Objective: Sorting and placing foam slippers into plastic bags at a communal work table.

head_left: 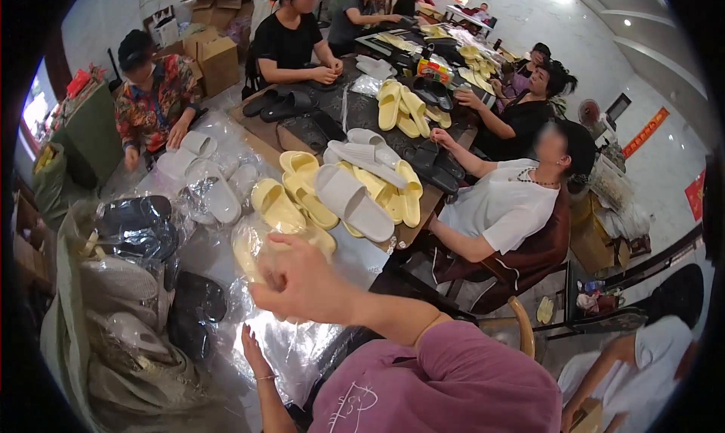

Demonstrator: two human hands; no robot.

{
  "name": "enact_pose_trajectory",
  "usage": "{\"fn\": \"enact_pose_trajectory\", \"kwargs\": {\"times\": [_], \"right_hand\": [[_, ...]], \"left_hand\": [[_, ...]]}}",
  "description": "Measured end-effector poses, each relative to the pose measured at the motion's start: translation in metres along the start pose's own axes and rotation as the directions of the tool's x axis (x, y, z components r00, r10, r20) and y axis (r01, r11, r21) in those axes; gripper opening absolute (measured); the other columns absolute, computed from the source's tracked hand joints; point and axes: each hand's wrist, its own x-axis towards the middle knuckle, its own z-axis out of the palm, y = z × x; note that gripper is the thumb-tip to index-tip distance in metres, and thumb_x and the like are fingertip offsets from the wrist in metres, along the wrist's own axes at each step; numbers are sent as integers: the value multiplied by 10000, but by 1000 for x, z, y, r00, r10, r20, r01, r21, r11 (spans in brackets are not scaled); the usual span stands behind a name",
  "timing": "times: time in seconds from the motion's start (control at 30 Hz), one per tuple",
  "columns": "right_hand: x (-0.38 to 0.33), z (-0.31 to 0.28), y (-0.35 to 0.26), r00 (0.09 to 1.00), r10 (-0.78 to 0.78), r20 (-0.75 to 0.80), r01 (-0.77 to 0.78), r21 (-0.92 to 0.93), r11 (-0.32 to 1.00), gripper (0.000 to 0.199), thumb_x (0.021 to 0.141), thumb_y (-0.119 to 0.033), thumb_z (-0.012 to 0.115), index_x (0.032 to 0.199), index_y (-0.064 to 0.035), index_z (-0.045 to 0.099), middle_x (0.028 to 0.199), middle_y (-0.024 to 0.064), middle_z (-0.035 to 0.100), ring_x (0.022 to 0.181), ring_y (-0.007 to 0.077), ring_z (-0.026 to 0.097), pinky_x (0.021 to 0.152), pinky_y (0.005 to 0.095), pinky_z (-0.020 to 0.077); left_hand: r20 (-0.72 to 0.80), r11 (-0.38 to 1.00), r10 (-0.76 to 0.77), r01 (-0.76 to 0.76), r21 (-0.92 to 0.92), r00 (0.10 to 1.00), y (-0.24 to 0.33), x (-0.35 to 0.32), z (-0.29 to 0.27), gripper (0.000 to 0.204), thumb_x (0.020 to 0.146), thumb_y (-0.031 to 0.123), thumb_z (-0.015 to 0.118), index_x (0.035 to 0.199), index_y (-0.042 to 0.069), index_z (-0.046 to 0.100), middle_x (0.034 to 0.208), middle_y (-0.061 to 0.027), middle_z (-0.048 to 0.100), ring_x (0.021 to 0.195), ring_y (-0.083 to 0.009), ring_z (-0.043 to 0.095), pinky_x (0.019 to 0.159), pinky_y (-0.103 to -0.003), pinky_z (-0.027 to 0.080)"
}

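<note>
My right hand [298, 278] pinched a bagged yellow slipper [253, 252] beside the slipper pile [355, 191] — left hand [255, 351] lay spread, steadying plastic wrap [291, 342].

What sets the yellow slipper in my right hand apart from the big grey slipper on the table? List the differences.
Colour: the yellow slipper is pale yellow, the grey slipper light grey. Wrapping: the yellow slipper is in clear plastic, the grey slipper bare. Pose: the right hand grips the yellow slipper; the grey slipper lies untouched across other slippers. Both are open slides.
</note>
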Motion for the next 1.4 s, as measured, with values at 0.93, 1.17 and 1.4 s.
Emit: {"fn": "enact_pose_trajectory", "kwargs": {"times": [0.93, 1.17, 1.4], "right_hand": [[-132, 81, 245, 809, 273, 520, -265, -92, 960, 646, 694, -115, 590, 1316, -175, 428, 1117, 108, 563, 1011, 286, 495, 929, 421, 343], [-118, 102, 289, 828, 38, 559, 212, -376, 902, 467, 773, -126, 557, 1237, -139, 509, 1205, 98, 524, 1183, 282, 419, 998, 436, 322], [-91, 123, 255, 676, -133, 725, 467, -282, 838, 523, 661, -368, 668, 1125, -158, 551, 1183, 86, 522, 1135, 287, 457, 903, 441, 353]], "left_hand": [[30, 793, -454, 420, -441, 890, -49, -7, -17, 323, 924, 296, 511, 1131, 53, 563, 876, -32, 592, 655, -60, 507, 520, -180, 406], [-246, 958, -269, 232, -167, 931, -66, -19, -27, 294, 925, 261, 508, 1068, 23, 605, 799, 6, 565, 637, -46, 457, 567, -198, 396], [-234, 929, -291, 216, -300, 928, -74, -21, -4, 324, 890, 195, 570, 1160, 18, 538, 1030, -51, 592, 879, -127, 572, 774, -253, 470]]}}
